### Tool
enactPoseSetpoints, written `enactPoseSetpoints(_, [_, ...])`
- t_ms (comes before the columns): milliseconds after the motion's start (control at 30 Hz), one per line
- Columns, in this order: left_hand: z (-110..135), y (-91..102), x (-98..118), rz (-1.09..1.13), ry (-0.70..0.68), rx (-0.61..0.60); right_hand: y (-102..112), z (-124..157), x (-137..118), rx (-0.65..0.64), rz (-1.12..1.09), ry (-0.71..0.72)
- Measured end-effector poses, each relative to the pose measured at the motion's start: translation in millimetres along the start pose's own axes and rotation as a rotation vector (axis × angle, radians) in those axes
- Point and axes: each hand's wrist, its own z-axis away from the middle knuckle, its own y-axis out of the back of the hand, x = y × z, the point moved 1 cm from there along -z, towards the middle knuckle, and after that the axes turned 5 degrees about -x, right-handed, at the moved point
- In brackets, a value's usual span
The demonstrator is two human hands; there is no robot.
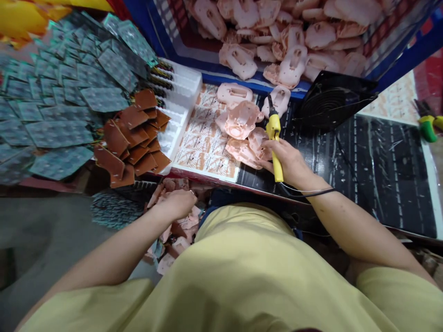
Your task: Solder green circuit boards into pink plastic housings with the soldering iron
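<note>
My right hand (289, 159) is closed round the handle of a yellow soldering gun (275, 127), its dark tip pointing away from me. Its fingers reach beside pink plastic shells (244, 152) lying on the bench. More shells are just beyond, one (242, 120) showing its hollow inside. Below the bench edge, my left hand (180, 203) is over a heap of pink shells (188, 221). Its fingers look curled in, and whatever they hold, if anything, is hidden.
A blue crate (214, 78) full of pink shells stands at the back. Left are piled green circuit boards (62, 124), brown boards (129, 138) and a white foam tray (185, 78). A black fan (328, 101) stands right of centre; green-yellow handled cutters (429, 127) lie far right.
</note>
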Motion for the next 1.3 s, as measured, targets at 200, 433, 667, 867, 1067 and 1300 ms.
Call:
enactPoseSetpoints(200, [-30.3, 70.7, 37.8, 0.085, -0.161, 0.302, 2.3, -0.4, -4.1, 0.105, -0.043, -0.035])
enactPoseSetpoints(433, [-81.7, 105.8, 30.0, -0.087, 0.019, 0.595, 25.6, 46.5, -5.8, 0.147, 0.077, -0.066])
enactPoseSetpoints(667, [-101.7, 113.4, 36.0, -0.196, -0.02, 0.441, 19.4, 82.1, -4.2, 0.148, 0.093, -0.074])
enactPoseSetpoints(867, [-93.6, 112.1, 24.2, 0.044, -0.062, 0.644, 24.6, 86.1, -11.0, 0.302, 0.088, -0.054])
enactPoseSetpoints(1067, [-89.9, 112.0, 54.1, 0.988, -0.26, 0.593, 23.0, 76.4, -38.0, 0.411, -0.114, -0.021])
enactPoseSetpoints(1300, [-114.4, 106.3, 98.9, 1.506, -0.363, 0.22, 22.9, 64.4, -48.4, 0.524, 0.037, 0.069])
